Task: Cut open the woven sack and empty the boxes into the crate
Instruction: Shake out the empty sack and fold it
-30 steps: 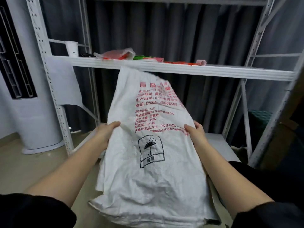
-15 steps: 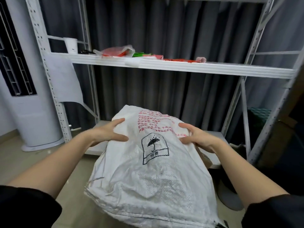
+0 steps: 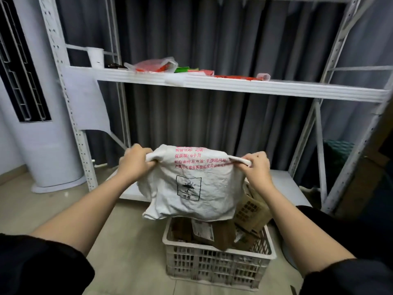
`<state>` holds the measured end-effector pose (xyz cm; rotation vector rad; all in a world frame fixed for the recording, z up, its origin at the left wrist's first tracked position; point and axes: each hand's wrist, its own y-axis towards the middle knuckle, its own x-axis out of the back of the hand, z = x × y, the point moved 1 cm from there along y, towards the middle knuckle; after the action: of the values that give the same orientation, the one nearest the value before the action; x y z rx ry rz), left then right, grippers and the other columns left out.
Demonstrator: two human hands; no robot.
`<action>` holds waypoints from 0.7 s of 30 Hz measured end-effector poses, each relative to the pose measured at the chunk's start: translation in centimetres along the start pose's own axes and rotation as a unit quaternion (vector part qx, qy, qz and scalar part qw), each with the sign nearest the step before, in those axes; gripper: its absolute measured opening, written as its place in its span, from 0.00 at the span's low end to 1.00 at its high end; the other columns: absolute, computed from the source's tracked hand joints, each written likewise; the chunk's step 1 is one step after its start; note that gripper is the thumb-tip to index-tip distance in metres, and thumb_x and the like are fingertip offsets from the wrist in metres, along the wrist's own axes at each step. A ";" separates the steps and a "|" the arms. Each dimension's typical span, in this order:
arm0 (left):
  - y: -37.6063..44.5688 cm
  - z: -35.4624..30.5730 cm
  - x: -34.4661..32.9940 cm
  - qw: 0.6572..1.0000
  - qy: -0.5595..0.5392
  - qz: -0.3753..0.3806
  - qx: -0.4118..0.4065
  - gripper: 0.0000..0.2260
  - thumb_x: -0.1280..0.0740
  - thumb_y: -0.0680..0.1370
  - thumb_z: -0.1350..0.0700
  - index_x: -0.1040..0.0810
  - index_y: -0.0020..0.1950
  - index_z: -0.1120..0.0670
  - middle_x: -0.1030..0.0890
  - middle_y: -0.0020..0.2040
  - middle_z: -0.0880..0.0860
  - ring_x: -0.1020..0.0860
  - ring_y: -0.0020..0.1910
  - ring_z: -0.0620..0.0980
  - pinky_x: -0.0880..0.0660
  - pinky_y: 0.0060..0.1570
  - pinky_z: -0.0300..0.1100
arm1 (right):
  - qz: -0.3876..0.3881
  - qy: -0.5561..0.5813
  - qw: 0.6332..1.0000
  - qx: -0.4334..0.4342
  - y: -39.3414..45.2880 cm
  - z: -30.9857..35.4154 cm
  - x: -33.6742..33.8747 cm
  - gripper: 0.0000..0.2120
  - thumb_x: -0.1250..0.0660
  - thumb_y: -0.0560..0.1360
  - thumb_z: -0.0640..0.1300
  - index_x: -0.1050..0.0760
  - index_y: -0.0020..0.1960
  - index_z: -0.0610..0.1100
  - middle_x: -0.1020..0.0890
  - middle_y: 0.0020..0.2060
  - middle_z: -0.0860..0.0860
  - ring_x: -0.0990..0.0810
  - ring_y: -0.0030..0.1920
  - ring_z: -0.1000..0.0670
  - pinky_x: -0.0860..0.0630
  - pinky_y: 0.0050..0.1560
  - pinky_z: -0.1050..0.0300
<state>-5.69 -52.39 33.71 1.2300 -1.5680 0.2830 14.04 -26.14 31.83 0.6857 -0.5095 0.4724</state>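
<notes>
Shelving [image 3: 276,90] of white metal fills the wall ahead, dark curtains hanging behind it and a white standing unit [image 3: 49,150] off to the left. Below, on the floor, sits the white slatted crate [image 3: 217,262], and brown cardboard boxes [image 3: 251,211] lie heaped in it, one leaning up over the right rim. Directly above the crate hangs the woven sack [image 3: 191,186], upended, limp and crumpled, its lower open edge just touching the top of the pile. The person holds it by its two upper corners: the left hand [image 3: 134,162] has its fingers clamped round a bunched corner, and the right hand [image 3: 257,167] grips the other the same way, the cloth stretched taut between them.

To my eye the emptying step is nearly over; the sack looks slack enough to be empty, though I cannot see inside it. The next move, I would judge, calls for a shake or a lift clear of the crate to free anything still caught, then putting the sack aside. The leaning box may need nudging down so it does not tip out.
</notes>
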 end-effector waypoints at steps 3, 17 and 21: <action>-0.1 0.2 -0.8 0.981 -0.190 -0.019 0.035 0.05 0.30 0.73 0.56 0.22 0.46 0.56 0.24 0.54 0.56 0.27 0.59 0.53 0.30 0.57 0.48 | -0.039 0.161 0.983 -0.084 -0.6 0.6 -0.4 0.06 0.31 0.74 0.43 0.24 0.45 0.39 0.29 0.54 0.47 0.27 0.58 0.46 0.31 0.53 0.56; -2.6 -3.7 -0.8 0.892 -0.405 -0.189 0.067 0.09 0.46 0.83 0.53 0.30 0.54 0.56 0.24 0.47 0.52 0.26 0.47 0.49 0.33 0.42 0.37 | -0.197 0.322 0.923 -0.075 -1.5 3.5 0.7 0.09 0.42 0.80 0.49 0.34 0.49 0.43 0.28 0.37 0.57 0.28 0.37 0.60 0.31 0.39 0.66; -1.8 -2.9 -0.7 0.873 -0.436 -0.193 0.104 0.14 0.44 0.83 0.52 0.25 0.59 0.60 0.21 0.52 0.54 0.25 0.51 0.49 0.31 0.47 0.38 | -0.073 0.414 0.898 -0.127 -2.2 2.2 0.7 0.17 0.33 0.75 0.52 0.32 0.59 0.44 0.24 0.48 0.55 0.23 0.45 0.57 0.27 0.44 0.62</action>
<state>-2.62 -50.72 33.59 1.9693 -2.0007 -0.4486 15.16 -28.97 32.66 0.2182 0.2859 0.4971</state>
